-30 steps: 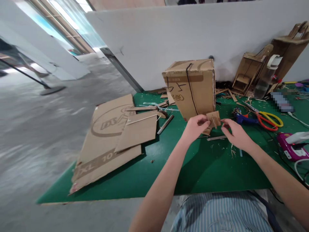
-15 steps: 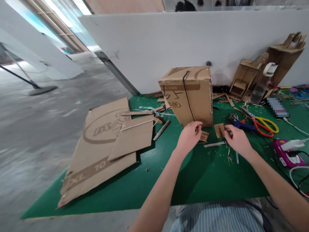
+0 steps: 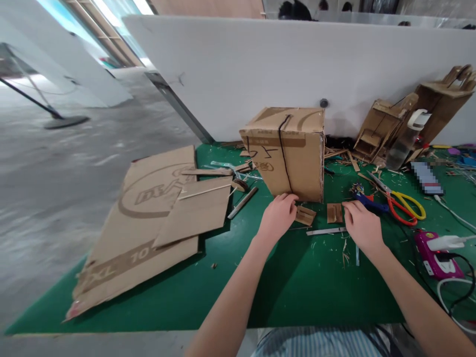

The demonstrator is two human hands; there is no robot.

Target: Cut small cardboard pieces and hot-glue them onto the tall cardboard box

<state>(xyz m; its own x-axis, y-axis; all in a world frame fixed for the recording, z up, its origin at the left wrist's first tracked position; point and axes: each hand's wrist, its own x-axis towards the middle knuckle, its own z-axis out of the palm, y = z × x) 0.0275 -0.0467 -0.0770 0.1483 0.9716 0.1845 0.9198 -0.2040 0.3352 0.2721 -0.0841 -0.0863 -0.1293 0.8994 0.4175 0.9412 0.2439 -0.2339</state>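
Cardboard sheets (image 3: 107, 258): at 8 o'clock from the box (image 3: 305, 158), overlapping flat on the green surface (image 3: 148, 305); seemingly unused stock.
Small wheel (image 3: 240, 185): 8 o'clock, loose.
Left hand (image 3: 279, 213): 7 o'clock, fingers curled by the box's lower edge; cannot tell whether they grip.
Box: standing upright, a dark cord over its top and front; this part looks largely built.
Left card (image 3: 306, 216): 6 o'clock, flat on the surface near the box's foot; unattached as far as shows.
Right card (image 3: 334, 213): 5 o'clock, flat, apart from its twin; strips on it look done, joining looks undone.
Right hand (image 3: 361, 220): 4 o'clock, bent fingertips at the right card's edge; a pinch cannot be told.
Scissors (image 3: 403, 204): just past 3 o'clock, lying unheld.
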